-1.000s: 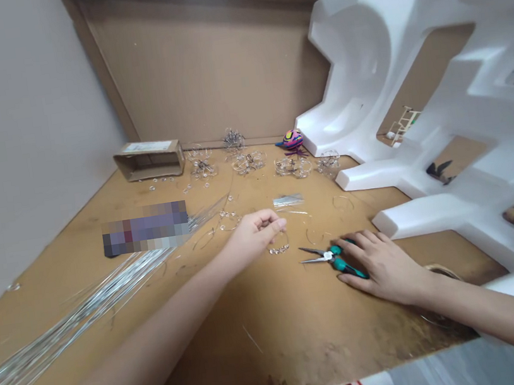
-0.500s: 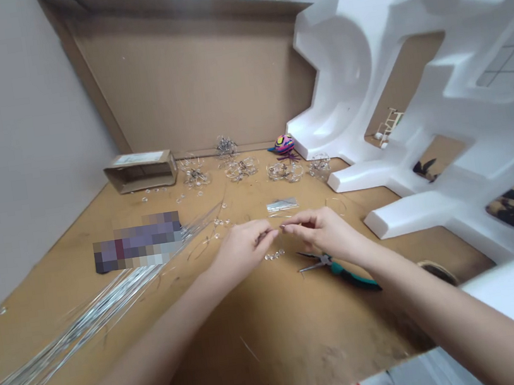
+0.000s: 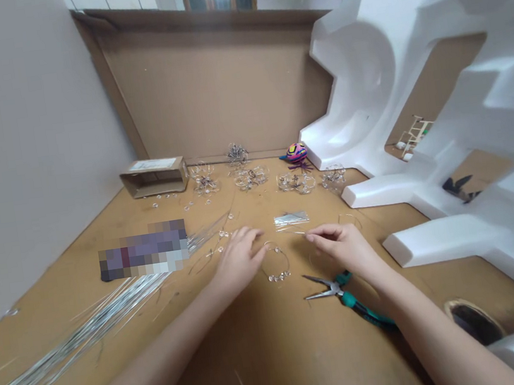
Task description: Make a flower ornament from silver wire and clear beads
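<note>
The left hand (image 3: 239, 257)'s fingers part loosely, holding nothing visible, beside a clear-beaded round wire ring (image 3: 279, 276), likely light, springy, best gripped on bare wire; the right hand (image 3: 348, 248)'s pinch a thin silver wire (image 3: 296, 233).

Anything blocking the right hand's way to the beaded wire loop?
Nothing visible stands between the right hand and the beaded wire loop, though anything very fine might not show. The pliers lie off that line, nearer the wearer. The left hand is on the loop's far side from the right.
</note>
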Demonstrator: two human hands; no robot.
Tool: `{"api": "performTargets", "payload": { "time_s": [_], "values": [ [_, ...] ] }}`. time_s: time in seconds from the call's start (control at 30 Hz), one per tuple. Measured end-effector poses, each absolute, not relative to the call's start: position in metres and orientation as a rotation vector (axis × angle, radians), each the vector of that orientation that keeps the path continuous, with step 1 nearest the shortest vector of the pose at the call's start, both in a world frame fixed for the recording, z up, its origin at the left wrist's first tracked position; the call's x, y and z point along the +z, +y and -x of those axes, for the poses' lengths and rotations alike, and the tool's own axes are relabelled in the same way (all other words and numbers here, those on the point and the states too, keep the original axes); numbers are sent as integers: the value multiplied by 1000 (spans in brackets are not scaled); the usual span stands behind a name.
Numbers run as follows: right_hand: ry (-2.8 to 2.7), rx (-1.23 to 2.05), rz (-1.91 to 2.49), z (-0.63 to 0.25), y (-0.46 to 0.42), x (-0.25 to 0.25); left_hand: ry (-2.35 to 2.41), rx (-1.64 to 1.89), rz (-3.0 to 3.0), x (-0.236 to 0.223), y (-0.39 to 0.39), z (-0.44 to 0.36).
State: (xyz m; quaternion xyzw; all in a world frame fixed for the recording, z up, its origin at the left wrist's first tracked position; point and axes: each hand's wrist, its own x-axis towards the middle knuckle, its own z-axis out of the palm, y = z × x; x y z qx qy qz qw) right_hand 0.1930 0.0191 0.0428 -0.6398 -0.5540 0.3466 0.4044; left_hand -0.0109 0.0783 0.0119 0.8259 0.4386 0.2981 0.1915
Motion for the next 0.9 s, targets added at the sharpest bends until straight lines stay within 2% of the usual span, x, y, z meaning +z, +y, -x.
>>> {"api": "performTargets", "payload": {
  "time_s": [0.17, 0.4, 0.53, 0.7, 0.9],
  "values": [
    [-1456, 797, 1639, -195, 20, 40, 1345, 665, -2363, -11, 92, 12],
    [-1528, 878, 1521, -193, 22, 22, 1247, 722, -2390, -13, 91, 4],
    [-1489, 1020, 1407, -190, 22, 18, 1051, 873, -2150, -8, 82, 4],
    [-1399, 1288, 1311, -185, 18, 22, 855, 800, -1661, -4, 74, 2],
    [-1415, 1287, 1316, -181, 16, 25, 800, 748, -1365, -5, 76, 2]
  ]
}}
